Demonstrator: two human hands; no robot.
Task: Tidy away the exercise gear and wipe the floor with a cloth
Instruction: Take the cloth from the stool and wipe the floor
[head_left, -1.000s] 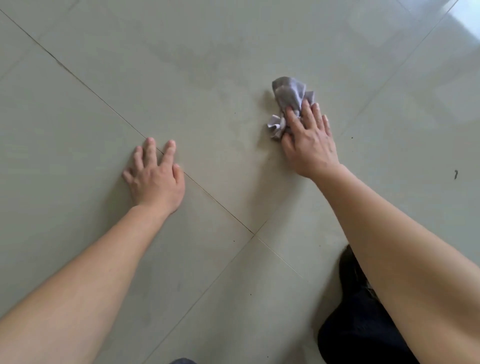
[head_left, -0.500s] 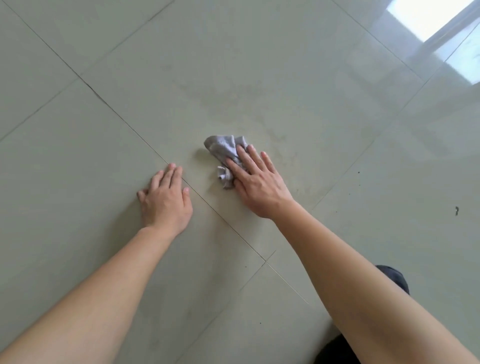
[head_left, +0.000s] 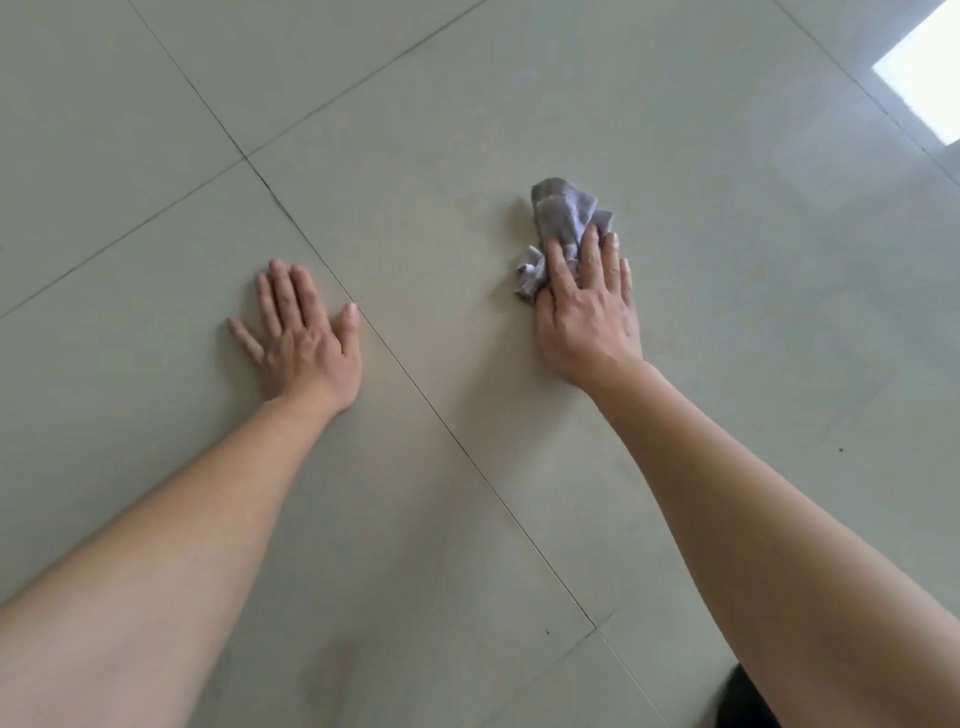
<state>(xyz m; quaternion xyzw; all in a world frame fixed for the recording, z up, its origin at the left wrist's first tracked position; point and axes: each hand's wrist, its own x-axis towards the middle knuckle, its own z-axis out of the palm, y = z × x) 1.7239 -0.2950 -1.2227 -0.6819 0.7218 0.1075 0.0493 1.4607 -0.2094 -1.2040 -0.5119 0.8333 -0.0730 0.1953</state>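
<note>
Working over a pale tiled floor (head_left: 467, 104), crossed by dark grout lines (head_left: 415, 389) and glossy enough to carry a bright window reflection (head_left: 924, 88) at the far right. No exercise gear in view, so cannot tell whether that half of the job is done; judged to be well into the wiping half.

Braced on the left hand (head_left: 301, 338): flat, palm down, fingers straight and slightly spread, thumb just beside the diagonal grout line, holding nothing. Planted by that same line as a second ago, serving as a prop.

Pressing with the right hand (head_left: 587, 322): fingers straight and close together, laid over the near part of the cloth (head_left: 563, 213), not curled round it.

Swung the crumpled grey cloth back out to the right, well apart from the left hand, after drawing it in close to that hand half a second ago. Out, in, out again: reads as a side-to-side scrub of one tile, not yet a move across the room. Bunched up, so likely covering little floor per pass.

Probably not reached yet: a small dark speck (head_left: 841, 449) on the tile farther right.
</note>
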